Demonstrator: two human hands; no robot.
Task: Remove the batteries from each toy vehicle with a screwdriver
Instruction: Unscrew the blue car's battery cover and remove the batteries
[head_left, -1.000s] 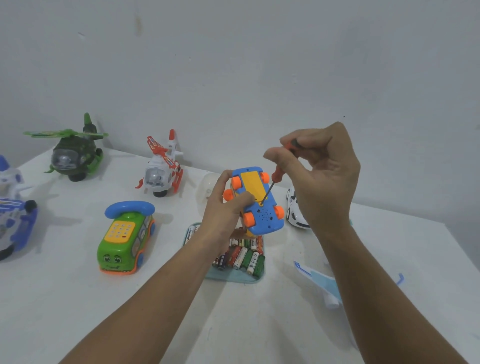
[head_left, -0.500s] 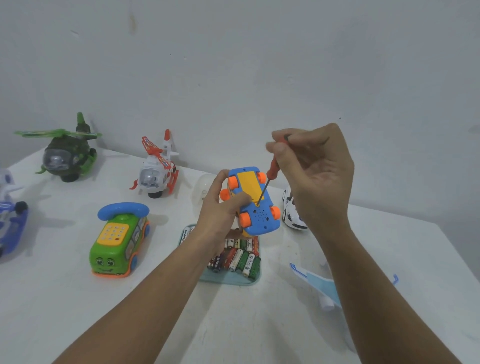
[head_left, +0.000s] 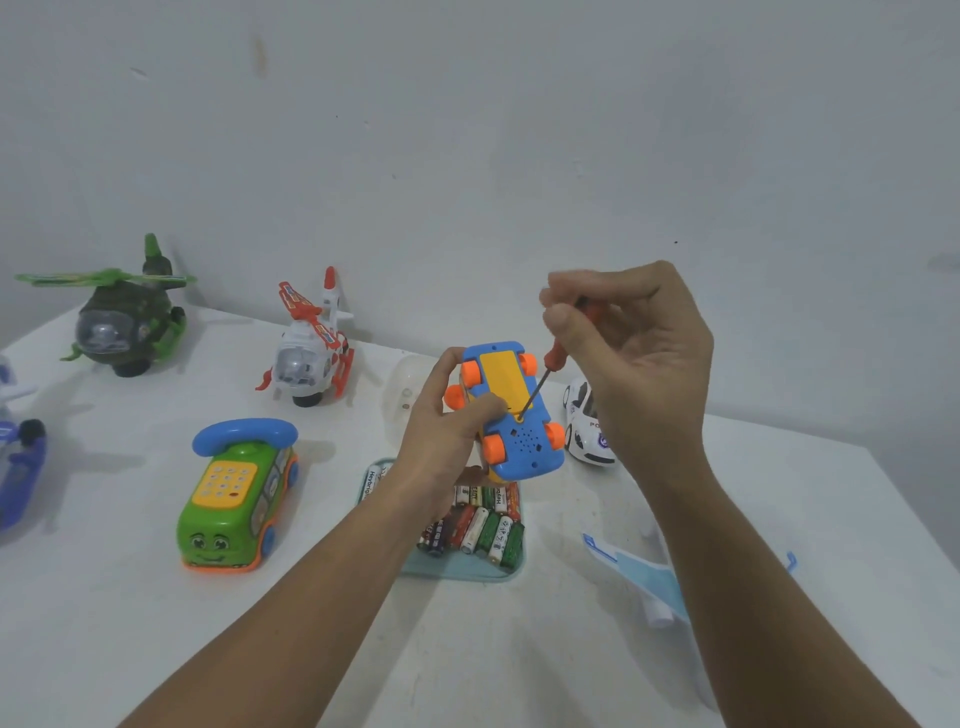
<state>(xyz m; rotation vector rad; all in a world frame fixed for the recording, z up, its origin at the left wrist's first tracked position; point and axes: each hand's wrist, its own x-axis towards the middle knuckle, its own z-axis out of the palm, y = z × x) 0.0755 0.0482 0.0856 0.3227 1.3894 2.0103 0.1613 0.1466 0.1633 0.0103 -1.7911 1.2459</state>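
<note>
1. Not much has moved since half a second ago. The toy car (head_left: 524, 447) is held in the same spot, with the screwdriver (head_left: 545, 371) tip still at the bottom of its yellow cover (head_left: 501, 374). Compared with a full second ago, the view has swung a bit, so the toys sit further left.
2. Head view: a scuffed white table (head_left: 156, 623) pushed against a plain grey-white wall (head_left: 467, 156) with a few marks.
3. Writing: some batteries (head_left: 483, 530) in the pale blue tray (head_left: 457, 571) have a label starting "Heybri". The white police car (head_left: 584, 436) shows "PO".
4. The left hand (head_left: 441, 441) grips the car belly-up above the tray. It's glossy blue plastic with orange wheels and speaker holes.
5. The right hand (head_left: 639, 364) pinches the thin orange-handled screwdriver with its fingertips.
6. Around them on the table: a green phone bus (head_left: 234, 499), a green helicopter (head_left: 124, 322), a white-and-red helicopter (head_left: 311, 353) and a pale blue plane (head_left: 649, 577).
</note>
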